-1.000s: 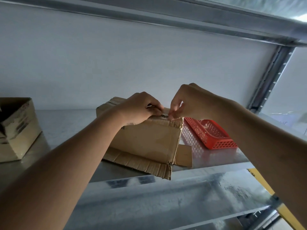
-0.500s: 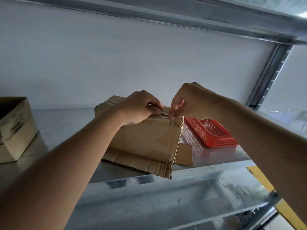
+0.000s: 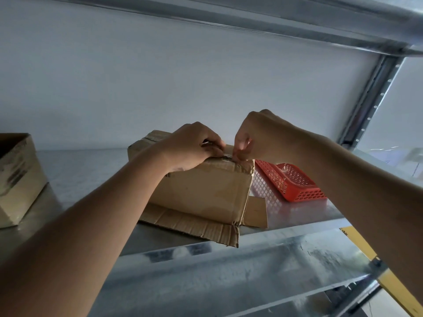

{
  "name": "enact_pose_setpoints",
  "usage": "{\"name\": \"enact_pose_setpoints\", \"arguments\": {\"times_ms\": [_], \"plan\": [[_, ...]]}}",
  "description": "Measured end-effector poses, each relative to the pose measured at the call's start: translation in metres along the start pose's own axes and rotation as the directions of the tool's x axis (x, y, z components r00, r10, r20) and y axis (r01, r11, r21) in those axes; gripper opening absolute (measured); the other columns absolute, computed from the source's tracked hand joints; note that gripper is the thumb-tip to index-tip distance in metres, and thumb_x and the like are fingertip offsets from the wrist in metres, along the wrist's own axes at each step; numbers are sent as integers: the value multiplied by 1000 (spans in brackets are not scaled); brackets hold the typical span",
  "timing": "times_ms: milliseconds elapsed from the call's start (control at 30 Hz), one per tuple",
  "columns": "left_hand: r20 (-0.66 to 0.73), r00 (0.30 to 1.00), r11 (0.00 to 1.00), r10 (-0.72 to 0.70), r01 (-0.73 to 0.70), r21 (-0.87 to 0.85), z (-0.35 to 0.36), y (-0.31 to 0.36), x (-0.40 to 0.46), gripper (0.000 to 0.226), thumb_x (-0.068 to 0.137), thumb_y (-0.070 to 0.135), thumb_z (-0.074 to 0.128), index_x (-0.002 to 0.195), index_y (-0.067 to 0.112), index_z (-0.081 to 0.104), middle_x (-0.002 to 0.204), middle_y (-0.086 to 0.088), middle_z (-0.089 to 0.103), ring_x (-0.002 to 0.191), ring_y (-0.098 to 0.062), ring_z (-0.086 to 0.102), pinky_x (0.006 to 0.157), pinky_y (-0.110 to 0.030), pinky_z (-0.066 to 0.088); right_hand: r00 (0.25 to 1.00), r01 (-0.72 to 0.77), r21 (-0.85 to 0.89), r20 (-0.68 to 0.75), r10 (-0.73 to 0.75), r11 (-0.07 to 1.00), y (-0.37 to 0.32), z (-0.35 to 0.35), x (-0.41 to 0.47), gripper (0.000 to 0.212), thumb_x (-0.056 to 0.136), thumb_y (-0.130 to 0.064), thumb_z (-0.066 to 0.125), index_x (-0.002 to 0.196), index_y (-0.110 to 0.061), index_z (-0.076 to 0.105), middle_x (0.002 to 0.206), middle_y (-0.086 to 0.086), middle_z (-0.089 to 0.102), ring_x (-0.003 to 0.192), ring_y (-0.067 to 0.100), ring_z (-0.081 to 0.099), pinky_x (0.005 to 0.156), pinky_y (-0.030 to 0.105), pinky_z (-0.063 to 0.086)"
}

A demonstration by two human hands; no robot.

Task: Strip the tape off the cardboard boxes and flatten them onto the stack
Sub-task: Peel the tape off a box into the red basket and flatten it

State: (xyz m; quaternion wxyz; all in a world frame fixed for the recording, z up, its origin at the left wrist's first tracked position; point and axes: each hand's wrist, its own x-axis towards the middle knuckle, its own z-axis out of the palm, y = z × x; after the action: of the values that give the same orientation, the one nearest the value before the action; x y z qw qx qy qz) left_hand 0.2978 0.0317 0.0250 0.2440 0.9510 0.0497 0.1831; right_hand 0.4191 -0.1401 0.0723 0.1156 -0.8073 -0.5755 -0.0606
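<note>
Your right hand [image 3: 254,136] is pinching smth tiny at the top front edge of the cardboard box [image 3: 206,191], thumb + fingertips squeezed narrow. Looks like a bit of clear tape [image 3: 229,156], tbh too small to be sure. Your left hand [image 3: 190,145] sits right next to it on the box top, fingers curled down over that same edge, gripping the cardboard.

The box stands on the metal shelf [image 3: 297,213], near its front lip, w/ bottom flaps splayed flat toward you. Just right of the box there's a red plastic basket [image 3: 295,181], tilted, close to the box's side. Well left of the box sits a 2nd cardboard box [image 3: 16,179], top open. Behind the box: plain white wall [image 3: 160,76].
</note>
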Motion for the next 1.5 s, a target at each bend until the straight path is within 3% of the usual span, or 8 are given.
{"name": "enact_pose_setpoints", "arguments": {"times_ms": [67,233,500,700,900,1133,1367,1500], "plan": [[-7,1000,1000,5,-5,2,0,0,-1,19,98,26,70,115,30,78,114,16,73,107,-1,60,88,-13,39,1000,-5,-17,10,5,1000,1,0,2,20,80,-27,86,69,-36,72,84,-17,68,89,14,69,79,35,58],[-4,1000,1000,0,0,-6,0,0,0,19,98,26,71,115,29,78,115,14,73,111,-4,61,98,-25,45,998,-38,33,42,36,999,4,-2,-2,11,77,-36,91,81,-31,82,82,-17,71,91,8,67,79,31,55],[-9,1000,1000,12,-12,-4,2,-2,1,18,98,26,70,113,31,79,113,18,73,108,-2,61,88,-16,40,996,-82,-12,25,82,997,-4,-2,4,20,72,-36,94,70,-34,74,84,-12,68,86,18,69,80,40,60],[-6,1000,1000,23,-23,10,3,-2,2,16,98,28,70,111,32,79,109,19,73,107,-3,62,94,-27,45,997,-80,-38,-20,79,996,-4,4,4,30,75,-30,91,61,-36,65,86,-12,64,84,23,70,75,43,61],[1,1000,1000,22,-22,2,1,-1,0,15,99,30,69,108,33,79,103,19,74,103,-1,63,94,-30,49,997,-62,-30,-37,61,998,-4,6,-3,16,82,-27,83,71,-33,72,84,-16,64,89,20,69,78,36,58],[-16,1000,1000,-17,17,-20,-1,3,-2,19,99,27,70,115,29,78,117,15,73,113,-5,62,103,-30,47,996,-78,68,34,76,995,0,-6,-9,9,78,-40,88,82,-34,82,85,-18,72,93,2,64,77,27,54],[-12,1000,1000,-12,11,-15,0,3,-1,18,99,24,70,114,27,79,116,13,74,112,-5,63,103,-29,47,996,-74,27,51,73,997,-4,-6,2,15,75,-43,89,77,-31,81,83,-13,73,87,12,70,79,36,59],[-14,1000,1000,-6,6,-9,0,2,1,19,99,26,70,116,28,78,116,15,74,111,-4,63,102,-27,47,994,-60,20,88,58,998,-2,-10,4,9,78,-35,89,78,-32,81,85,-13,72,79,9,70,63,24,48]]}}
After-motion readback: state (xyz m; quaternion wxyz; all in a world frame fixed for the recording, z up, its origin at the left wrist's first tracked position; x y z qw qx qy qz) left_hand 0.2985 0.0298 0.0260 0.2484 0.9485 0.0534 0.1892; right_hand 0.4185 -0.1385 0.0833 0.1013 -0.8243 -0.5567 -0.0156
